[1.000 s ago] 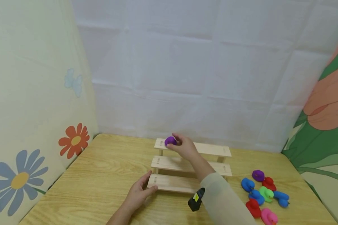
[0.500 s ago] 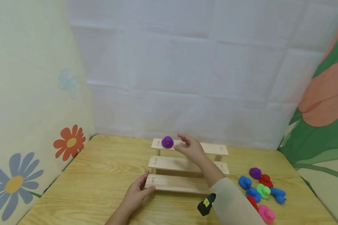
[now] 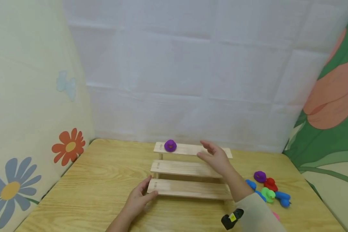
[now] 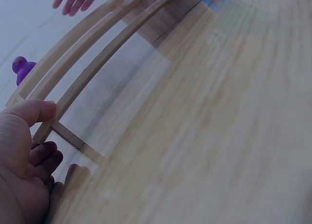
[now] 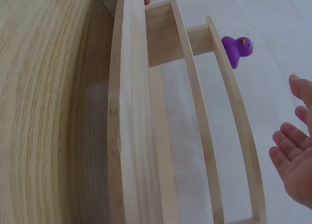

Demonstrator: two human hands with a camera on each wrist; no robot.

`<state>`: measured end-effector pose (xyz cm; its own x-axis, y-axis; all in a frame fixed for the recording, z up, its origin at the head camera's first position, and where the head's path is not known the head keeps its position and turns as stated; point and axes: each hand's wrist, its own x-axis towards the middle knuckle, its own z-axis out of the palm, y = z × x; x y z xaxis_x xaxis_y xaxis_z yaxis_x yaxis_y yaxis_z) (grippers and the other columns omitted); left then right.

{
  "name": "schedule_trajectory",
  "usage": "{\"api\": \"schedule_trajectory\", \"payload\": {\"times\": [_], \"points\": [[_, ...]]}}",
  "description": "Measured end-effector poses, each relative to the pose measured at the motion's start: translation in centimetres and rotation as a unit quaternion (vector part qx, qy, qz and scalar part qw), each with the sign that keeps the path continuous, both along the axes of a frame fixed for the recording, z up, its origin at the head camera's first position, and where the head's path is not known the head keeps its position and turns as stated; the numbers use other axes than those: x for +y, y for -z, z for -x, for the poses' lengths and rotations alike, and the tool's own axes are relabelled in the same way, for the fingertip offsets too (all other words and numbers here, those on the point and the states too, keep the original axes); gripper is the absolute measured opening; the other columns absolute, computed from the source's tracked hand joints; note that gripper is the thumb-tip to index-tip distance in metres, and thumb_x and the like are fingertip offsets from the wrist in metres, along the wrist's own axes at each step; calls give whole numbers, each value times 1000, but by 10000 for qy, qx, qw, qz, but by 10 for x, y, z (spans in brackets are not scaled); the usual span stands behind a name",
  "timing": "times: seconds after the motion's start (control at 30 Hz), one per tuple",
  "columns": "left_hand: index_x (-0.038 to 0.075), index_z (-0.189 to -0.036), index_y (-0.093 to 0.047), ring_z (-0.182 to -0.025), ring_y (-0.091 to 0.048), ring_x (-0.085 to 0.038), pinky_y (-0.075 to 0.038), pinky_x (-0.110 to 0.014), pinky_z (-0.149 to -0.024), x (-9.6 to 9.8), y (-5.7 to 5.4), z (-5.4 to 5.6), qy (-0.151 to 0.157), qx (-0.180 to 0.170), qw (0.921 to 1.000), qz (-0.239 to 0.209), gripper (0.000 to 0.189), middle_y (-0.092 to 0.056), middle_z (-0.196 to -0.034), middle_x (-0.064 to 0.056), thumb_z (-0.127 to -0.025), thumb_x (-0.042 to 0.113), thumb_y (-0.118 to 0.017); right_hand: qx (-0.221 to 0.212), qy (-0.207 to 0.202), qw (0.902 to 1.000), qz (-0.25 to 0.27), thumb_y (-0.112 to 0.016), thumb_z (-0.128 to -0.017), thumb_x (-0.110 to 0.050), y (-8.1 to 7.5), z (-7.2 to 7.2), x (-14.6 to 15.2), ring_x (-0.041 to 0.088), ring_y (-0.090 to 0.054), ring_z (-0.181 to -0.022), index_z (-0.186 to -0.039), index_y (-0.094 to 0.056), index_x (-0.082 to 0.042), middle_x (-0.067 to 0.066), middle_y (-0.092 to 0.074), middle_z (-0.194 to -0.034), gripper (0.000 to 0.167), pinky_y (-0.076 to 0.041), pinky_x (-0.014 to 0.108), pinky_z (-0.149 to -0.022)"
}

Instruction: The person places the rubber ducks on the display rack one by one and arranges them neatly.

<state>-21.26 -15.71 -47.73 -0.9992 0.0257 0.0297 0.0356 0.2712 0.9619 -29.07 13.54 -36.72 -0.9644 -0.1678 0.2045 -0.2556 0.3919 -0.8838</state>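
Note:
A purple rubber duck (image 3: 170,146) sits upright near the left end of the top tier of a three-tier wooden stand (image 3: 188,188). My left hand (image 3: 137,199) holds the left end of the lowest tier. In the left wrist view its thumb (image 4: 36,111) lies along the board's end, with the other fingers curled on the other side. Over the right part of the top tier hovers my right hand (image 3: 216,159), fingers spread and holding nothing. It is apart from the duck, as the right wrist view also shows the duck (image 5: 237,49) across a gap from the fingers.
On the table (image 3: 110,180) right of the stand lie several more ducks: purple (image 3: 260,176), red (image 3: 270,184), green (image 3: 268,195), blue (image 3: 283,198) and a partly hidden pink one (image 3: 275,216). The right sleeve (image 3: 258,212) covers part of them. A white cloth (image 3: 177,71) hangs behind.
My right hand has let go of the purple duck on the top tier and moved right, away from it. The left hand keeps its hold on the stand; the view has shifted slightly.

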Motion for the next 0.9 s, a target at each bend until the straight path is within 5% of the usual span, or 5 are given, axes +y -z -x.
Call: {"api": "schedule_trajectory", "payload": {"times": [0.9], "points": [[-9, -147, -33, -140, -38, -41, -30, -50, -115, 1, -1, 2, 15, 27, 10000, -67, 75, -40, -150, -27, -88, 15, -72, -531, 1038, 9908, -687, -69, -92, -33, 20, -53, 110, 40, -40, -140, -146, -43, -5, 17, -43, -152, 66, -37, 49, -114]]}}
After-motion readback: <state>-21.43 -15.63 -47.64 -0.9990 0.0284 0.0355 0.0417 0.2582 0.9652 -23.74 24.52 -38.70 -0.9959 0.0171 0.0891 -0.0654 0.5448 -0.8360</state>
